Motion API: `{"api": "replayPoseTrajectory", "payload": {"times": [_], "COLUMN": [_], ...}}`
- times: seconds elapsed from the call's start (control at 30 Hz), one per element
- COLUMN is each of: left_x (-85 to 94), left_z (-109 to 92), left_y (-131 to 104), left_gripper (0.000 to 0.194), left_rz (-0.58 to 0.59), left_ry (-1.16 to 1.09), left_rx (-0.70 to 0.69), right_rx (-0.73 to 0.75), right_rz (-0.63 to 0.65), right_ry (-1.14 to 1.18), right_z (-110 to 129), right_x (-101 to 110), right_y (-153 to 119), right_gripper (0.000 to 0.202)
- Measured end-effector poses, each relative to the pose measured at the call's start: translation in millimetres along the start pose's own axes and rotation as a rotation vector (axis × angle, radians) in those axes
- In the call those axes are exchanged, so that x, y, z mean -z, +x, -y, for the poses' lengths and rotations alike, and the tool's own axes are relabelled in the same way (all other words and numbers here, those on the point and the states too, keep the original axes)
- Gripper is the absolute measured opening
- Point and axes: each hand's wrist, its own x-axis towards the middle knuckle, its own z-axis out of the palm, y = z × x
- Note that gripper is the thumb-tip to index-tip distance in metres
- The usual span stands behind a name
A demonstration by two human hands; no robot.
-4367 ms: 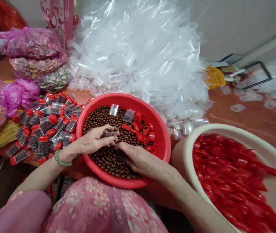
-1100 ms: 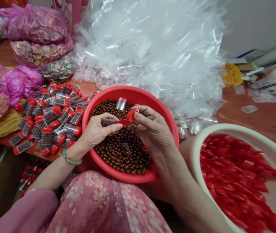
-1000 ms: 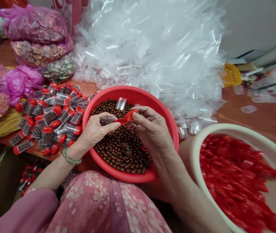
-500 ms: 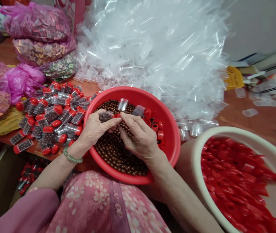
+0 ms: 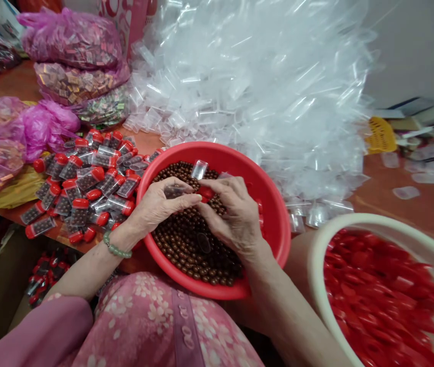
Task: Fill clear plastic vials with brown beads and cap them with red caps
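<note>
Clear plastic in the left hand [image 5: 156, 204]: grips a small flat case filled with dark balls [image 5: 174, 191], thumb and fingers closed on it above the red plastic basin [image 5: 286, 232]. With the right hand [image 5: 236, 219], curls fingers and thumb around a glossy red plastic cap [image 5: 206, 193] at the inner end of the case; cannot tell from here whether pinching it firmly, or quite how cap and case meet. On the left wrist, wears a pale green beaded bracelet [image 5: 119, 251].

In the basin, beneath both hands, many shiny brown balls [image 5: 190, 255], with an empty clear case [image 5: 199, 169] and a clear oval piece [image 5: 203, 242] on top. To the left of the basin, a pile of filled, red-capped cases [image 5: 87, 193]; behind, a large heap of clear plastic cases [image 5: 259, 102]. To the right, a cream plastic tub [image 5: 316, 260] of red plastic pieces [image 5: 377, 295]. At far left, purple-pink plastic bags [image 5: 75, 41].
</note>
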Motion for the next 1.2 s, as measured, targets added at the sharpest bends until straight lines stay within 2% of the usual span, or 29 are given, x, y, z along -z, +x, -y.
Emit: {"api": "replayPoseTrajectory", "payload": {"times": [0.07,0.17,0.23,0.3,0.4,0.5,0.63,0.73,0.87,0.97,1.07,1.2], "left_x": [0.9,2.6,3.5,4.1,4.6,4.8,4.2,3.3,2.8,2.9,1.7,0.6], "left_z": [0.0,1.8,3.7,5.4,6.3,3.9,-0.6,-0.3,-0.3,-3.4,-3.8,0.5], "left_y": [-0.9,-0.8,0.2,1.6,2.8,2.0,-0.4,-0.4,2.2,3.2,3.9,5.5], "left_gripper": [0.030,0.025,0.026,0.029,0.035,0.040,0.033,0.026,0.014,0.018,0.016,0.014], "left_rz": [0.016,0.080,0.125,0.130,0.115,0.156,0.235,0.313,0.260,0.300,0.242,0.302], "left_ry": [0.008,-0.019,-0.056,-0.092,-0.107,-0.016,0.153,0.208,0.269,0.187,0.174,0.205], "left_rx": [0.007,0.024,0.029,0.037,0.089,0.131,0.087,0.065,0.054,0.106,0.058,0.026], "right_rx": [-0.158,-0.441,-0.555,-0.607,-0.628,-0.626,-0.687,-0.701,-0.696,-0.680,-0.654,-0.644], "right_rz": [-0.011,0.041,0.082,0.077,0.028,-0.038,-0.079,-0.113,-0.138,-0.137,-0.163,-0.113], "right_ry": [0.142,0.473,0.631,0.714,0.796,0.821,0.819,0.807,0.743,0.701,0.694,0.688], "right_z": [0.1,-0.7,-1.9,-3.1,-3.6,-2.7,-1.9,-2.0,0.1,3.4,6.4,9.3], "right_x": [5.8,12.1,14.1,14.6,13.6,11.4,9.2,9.5,11.1,10.8,9.1,6.3], "right_y": [1.3,2.7,3.9,5.7,10.5,15.8,19.6,19.2,16.5,15.0,14.9,13.7], "right_gripper": [0.040,0.042,0.041,0.037,0.031,0.031,0.034,0.028,0.024,0.030,0.031,0.029]}}
